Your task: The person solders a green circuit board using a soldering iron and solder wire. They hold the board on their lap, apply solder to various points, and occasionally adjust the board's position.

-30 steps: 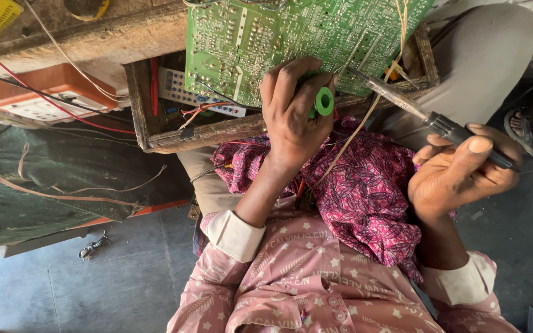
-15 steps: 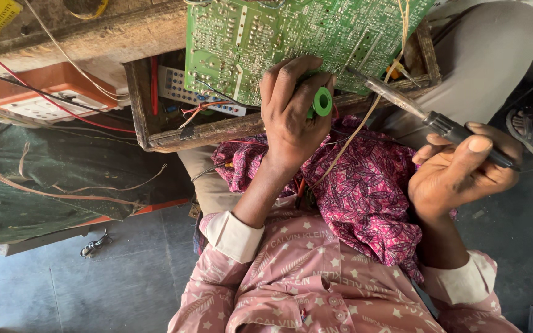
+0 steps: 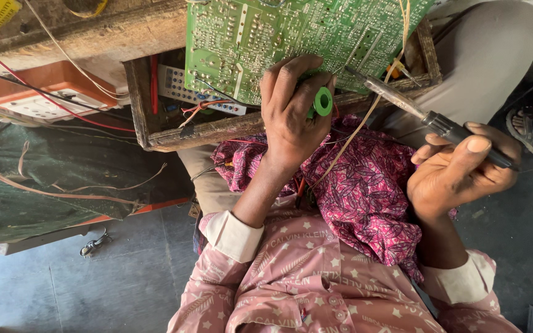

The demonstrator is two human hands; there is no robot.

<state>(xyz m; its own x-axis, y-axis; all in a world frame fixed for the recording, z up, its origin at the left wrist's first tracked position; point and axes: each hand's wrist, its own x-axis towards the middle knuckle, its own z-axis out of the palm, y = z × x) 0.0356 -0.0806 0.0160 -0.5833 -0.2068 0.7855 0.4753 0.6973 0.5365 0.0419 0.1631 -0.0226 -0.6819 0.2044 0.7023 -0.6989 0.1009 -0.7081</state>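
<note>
1. Looking down through the head view, the left hand (image 3: 291, 117) is pressing a green circuit board (image 3: 266, 37) against the rim of a wooden box (image 3: 149, 132), with its fingers curled shut around a small green solder spool (image 3: 322, 100) at the board's lower edge.
2. Gripping a soldering iron (image 3: 439, 123) by its dark handle, the right hand (image 3: 458, 169) is closed with thumb over fingers, and the metal tip is reaching toward the board near the spool.
3. Judging by its look, the board is behaving as a light, stiff, brittle sheet with sharp solder points, so it is best held by its edges; the iron is safe to hold only at the handle.
4. Lying across the lap under both hands, a magenta patterned cloth (image 3: 365, 197) is looking soft and loose.
5. Running out of the picture at the top, the board is cut off; its component side is facing away, and the left palm is hiding the exact spot being worked.
6. Sitting deep in shadow, the contents of the box are staying hard to make out beyond wires and a pale keypad panel (image 3: 183, 89).
</note>
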